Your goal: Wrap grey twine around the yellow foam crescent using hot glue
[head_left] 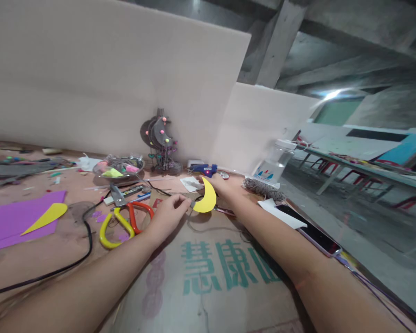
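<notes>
A yellow crescent moon [206, 198] is above the cardboard with green characters. My left hand [175, 208] pinches a small grey piece at the crescent's lower left tip. Reaching past the crescent, my right hand [217, 184] is at the blue glue gun [207, 169], which shows a small red light; its fingers are largely hidden behind the crescent. A white paper piece [191, 184] lies just left of the glue gun. Scissors [117, 230] with yellow and orange handles rest left of my left hand.
Purple sheets [27, 212] carry a yellow cutout [48, 217] at the left. Behind are a bowl [118, 170], a grey moon ornament [160, 138] and a clear jug [274, 162]. A grey yarn bundle [263, 188] and a phone [319, 236] are right. A black cable [88, 231] crosses the left side.
</notes>
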A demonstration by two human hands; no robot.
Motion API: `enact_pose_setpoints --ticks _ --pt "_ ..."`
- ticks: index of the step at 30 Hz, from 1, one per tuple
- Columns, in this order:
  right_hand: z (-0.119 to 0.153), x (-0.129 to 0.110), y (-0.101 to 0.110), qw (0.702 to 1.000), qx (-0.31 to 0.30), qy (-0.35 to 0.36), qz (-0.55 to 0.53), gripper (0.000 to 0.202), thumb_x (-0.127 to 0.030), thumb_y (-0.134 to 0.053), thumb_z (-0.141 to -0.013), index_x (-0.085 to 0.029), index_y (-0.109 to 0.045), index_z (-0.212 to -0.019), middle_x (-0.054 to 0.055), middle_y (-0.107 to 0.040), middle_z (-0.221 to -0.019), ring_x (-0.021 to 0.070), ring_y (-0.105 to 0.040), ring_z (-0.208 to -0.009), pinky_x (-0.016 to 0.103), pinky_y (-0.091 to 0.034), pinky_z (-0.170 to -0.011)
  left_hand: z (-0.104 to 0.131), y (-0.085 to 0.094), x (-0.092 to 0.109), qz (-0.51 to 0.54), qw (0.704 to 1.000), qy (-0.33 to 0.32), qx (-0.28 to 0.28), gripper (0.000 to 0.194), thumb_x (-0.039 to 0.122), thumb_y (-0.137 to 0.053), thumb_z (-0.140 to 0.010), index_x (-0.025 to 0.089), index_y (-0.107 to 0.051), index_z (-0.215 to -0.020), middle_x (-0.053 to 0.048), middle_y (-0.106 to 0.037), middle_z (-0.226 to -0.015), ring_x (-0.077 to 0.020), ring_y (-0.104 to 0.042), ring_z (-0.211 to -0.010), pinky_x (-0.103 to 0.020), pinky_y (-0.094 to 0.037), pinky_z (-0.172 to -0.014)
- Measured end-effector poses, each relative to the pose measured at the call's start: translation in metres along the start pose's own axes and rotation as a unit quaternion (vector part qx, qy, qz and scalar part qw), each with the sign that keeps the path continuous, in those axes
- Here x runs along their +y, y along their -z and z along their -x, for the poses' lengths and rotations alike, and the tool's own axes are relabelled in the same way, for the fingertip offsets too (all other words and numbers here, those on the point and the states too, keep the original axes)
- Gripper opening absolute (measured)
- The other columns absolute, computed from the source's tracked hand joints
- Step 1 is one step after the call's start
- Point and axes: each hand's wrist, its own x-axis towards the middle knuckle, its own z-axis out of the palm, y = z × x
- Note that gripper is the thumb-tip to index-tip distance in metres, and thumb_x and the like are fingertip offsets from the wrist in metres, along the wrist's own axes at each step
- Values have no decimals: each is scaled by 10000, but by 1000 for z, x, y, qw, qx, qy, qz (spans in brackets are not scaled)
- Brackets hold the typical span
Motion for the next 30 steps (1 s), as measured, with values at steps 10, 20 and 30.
enact_pose_setpoints --ticks 10,20,30 --pt "57 -21 66 999 -7 38 -18 345 -486 -537 -776 -165 -620 -871 94 -681 -958 168 -655 -772 299 -498 -747 -5 -1 -5 45 999 -5 15 273 418 -497 -762 168 -570 -680 27 -561 -622 -117 -481 -584 -219 -345 -552" --pt "119 -15 60 996 -79 -31 33 318 -466 -547 -753 -196 -662 -875 61 -695 -903 223 -641 -860 341 -499 -769 -5 1 -10 15 1000 4 17 287 433 -484 -774 172 -536 -667 37 -516 -593 -102 -442 -554 -206 -306 -514" --pt "131 -23 49 984 -133 21 114 258 -440 -595 -719 -189 -538 -719 11 -579 -680 155 -551 -621 267 -442 -584 -7 -2 -9 19 1000 17 12 272 423 -511 -755 173 -512 -646 46 -484 -571 -95 -427 -535 -206 -309 -513"
